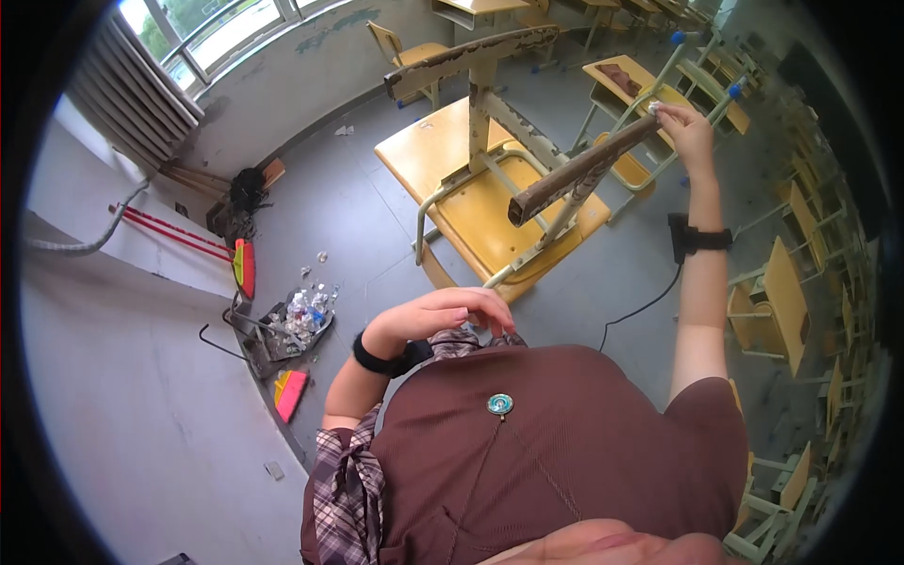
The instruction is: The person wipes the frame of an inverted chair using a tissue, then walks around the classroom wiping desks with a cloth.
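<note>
Atop a yellow worktop (428,132) with a smooth, rounded corner, an upturned chair (485,235) stands with its legs in the air, in a room with a grey tiled floor (367,221). Beyond the upturned chair, a pale wall (282,71) with flaking patches runs below a bright window (202,38); more yellow desks (480,5) stand near that wall. A dark, pleated curtain (132,85) hangs far to the left of the upturned chair, and rows of furniture stretch to its right.

On the floor left of the upturned chair lie a black dustpan (266,350), crumpled litter (303,315) heaped in and around it, a long-handled red and yellow broom (245,268) and a stringy black mop (250,188).

The upturned chair has a glossy yellow seat, pale tubular metal and brown, straight foot bars whose paint is chipped and worn. At the far end of its nearer foot bar (589,168), the right hand (686,134) pinches a soft, crumpled white wad (655,108) between its fingertips. The left hand (450,313) is slack and released, fingers loosely bent, just beside the near side of the upturned chair.
</note>
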Demonstrator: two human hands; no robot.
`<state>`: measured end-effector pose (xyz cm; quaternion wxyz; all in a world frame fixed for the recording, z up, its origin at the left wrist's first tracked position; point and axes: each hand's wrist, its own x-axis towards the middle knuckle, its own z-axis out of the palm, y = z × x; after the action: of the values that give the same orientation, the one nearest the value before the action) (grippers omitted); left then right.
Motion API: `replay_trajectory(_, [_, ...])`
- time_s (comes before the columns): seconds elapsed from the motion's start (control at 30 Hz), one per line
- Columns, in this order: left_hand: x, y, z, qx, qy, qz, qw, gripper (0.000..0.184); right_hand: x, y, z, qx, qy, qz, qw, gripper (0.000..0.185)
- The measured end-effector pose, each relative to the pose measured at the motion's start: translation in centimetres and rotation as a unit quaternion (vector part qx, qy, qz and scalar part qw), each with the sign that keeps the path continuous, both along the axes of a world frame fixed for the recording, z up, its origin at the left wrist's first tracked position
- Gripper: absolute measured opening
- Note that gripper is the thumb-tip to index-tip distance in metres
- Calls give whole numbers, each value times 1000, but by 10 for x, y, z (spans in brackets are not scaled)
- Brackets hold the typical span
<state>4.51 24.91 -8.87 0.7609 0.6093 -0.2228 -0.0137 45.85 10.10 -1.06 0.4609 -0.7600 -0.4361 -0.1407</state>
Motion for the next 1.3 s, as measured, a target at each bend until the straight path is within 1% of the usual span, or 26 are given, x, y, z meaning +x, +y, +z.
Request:
replay_trajectory(0.03, [0,-3,19,-11,-24,-18,999,48,0,0,-3,6,5,-12,1000,15])
replay_trajectory(0.13, [1,-17,59,-46,-122,-41,991,54,-10,1,-2,-10,-79,-50,996,15])
replay_trajectory(0.17, [3,-24,70,-55,-161,-43,984,56,-13,1,0,-12,-76,-54,996,15])
replay_trajectory(0.27, [11,-43,94,-118,-260,-52,957,59,7,0,-7,11,5,-3,1000,16])
replay_trajectory(0.3, [15,-49,101,-133,-295,-53,945,61,5,-1,-5,1,-5,-4,1000,17])
replay_trajectory(0.37, [18,-61,117,-163,-327,7,931,53,9,-1,-6,-6,-24,-2,1000,18])
replay_trajectory(0.4, [14,-70,121,-198,-303,38,932,46,10,-2,-6,-11,-33,-1,999,18])
replay_trajectory(0.43, [10,-79,126,-233,-279,68,929,39,3,-2,-2,-19,-13,3,1000,17])
replay_trajectory(0.5, [10,-95,130,-272,-256,99,922,39,-1,1,-2,-10,-4,36,999,16])
replay_trajectory(0.53, [12,-101,130,-276,-274,95,916,38,-4,4,-2,-5,1,53,999,16])
replay_trajectory(0.67, [17,-112,125,-280,-337,88,895,37,-35,14,2,-43,-51,55,996,17])
replay_trajectory(0.77, [16,-112,124,-280,-359,89,886,36,-42,18,4,-58,-10,144,988,17])
replay_trajectory(0.87, [11,-105,126,-273,-373,96,882,35,-53,15,14,-22,27,127,991,17])
replay_trajectory(0.97, [8,-101,125,-270,-382,99,878,34,-93,8,30,-2,25,144,989,15])
replay_trajectory(1.07, [8,-100,122,-272,-395,92,873,33,-147,15,35,-33,-5,266,963,13])
replay_trajectory(1.17, [6,-99,123,-271,-403,92,870,33,-178,25,27,-87,-119,287,947,14])
replay_trajectory(1.3, [3,-98,123,-272,-407,99,866,31,-175,26,27,-88,-139,286,944,16])
